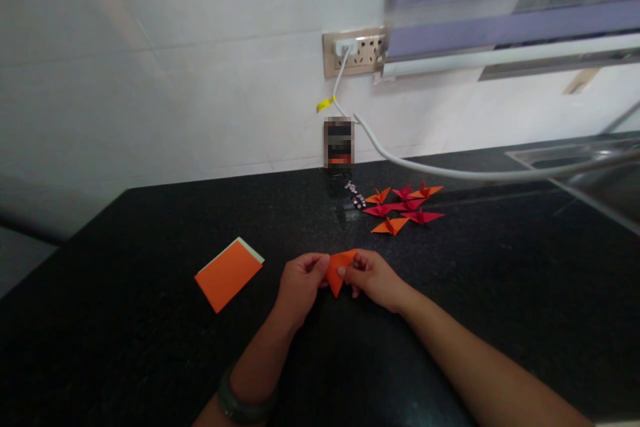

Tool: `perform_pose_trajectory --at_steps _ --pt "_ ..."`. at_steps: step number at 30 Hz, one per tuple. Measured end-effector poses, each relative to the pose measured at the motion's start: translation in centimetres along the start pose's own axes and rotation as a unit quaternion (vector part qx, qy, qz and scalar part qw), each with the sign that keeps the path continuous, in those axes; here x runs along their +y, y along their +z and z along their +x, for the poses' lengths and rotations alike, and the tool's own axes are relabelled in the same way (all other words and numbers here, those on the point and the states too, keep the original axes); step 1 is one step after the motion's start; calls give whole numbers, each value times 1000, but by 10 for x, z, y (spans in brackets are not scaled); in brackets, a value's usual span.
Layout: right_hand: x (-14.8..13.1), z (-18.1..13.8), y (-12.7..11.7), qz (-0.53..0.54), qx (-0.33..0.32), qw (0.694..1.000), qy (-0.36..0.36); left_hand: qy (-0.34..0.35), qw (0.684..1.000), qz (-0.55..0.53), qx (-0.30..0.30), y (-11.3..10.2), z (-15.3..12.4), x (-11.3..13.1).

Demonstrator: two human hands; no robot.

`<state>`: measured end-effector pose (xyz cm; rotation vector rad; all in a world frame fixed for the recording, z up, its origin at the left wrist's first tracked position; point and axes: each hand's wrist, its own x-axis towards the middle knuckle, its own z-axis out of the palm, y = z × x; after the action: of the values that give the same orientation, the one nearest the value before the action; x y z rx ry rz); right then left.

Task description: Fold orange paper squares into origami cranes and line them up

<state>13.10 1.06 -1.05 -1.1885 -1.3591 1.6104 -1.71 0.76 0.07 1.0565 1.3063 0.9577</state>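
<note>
A folded piece of orange origami paper (336, 275) is held between both hands, just above the dark countertop, with one corner pointing down toward me. My left hand (303, 280) pinches its left edge between thumb and fingers. On the other side, my right hand (373, 278) grips the right part, its thumb pressing on the paper's face. Beyond my right hand lie several folded paper cranes (390, 225) in orange and red, grouped close together. To the left of my left hand rests a stack of square paper (229, 275), orange on top with a pale green edge showing.
A phone-like device (339, 145), blurred out, leans on the wall with a patterned strap (356, 197) in front. A white charger (345, 47) sits in the wall socket. A thick white hose or cable (450, 173) crosses toward the sink (540, 159) at right.
</note>
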Motion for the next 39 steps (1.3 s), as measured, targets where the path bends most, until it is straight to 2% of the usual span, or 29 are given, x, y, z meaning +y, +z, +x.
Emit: perform_pose_trajectory --at_steps 5,10,16,21,28,30,35,39 --pt "-1 0 0 19 24 999 -16 45 998 37 11 -4 1 -1" --pt "-6 -2 -1 -2 92 995 -48 92 991 94 -10 -3 -2 1" --pt "-10 -5 -3 -42 87 993 -67 116 985 127 -25 1 -6 3" --pt "-13 -3 -11 -43 86 993 -64 90 992 84 -16 -2 -5 4" --pt "-15 4 -25 33 212 976 -35 24 999 -28 21 -5 -1 6" --pt "-12 3 -22 55 194 979 -26 18 998 -49 23 -5 0 4" --pt "-4 -1 -3 23 31 999 -12 14 998 -56 2 -3 -2 4" --pt "-2 -3 2 0 73 996 -44 11 999 -30 -8 -2 -4 9"
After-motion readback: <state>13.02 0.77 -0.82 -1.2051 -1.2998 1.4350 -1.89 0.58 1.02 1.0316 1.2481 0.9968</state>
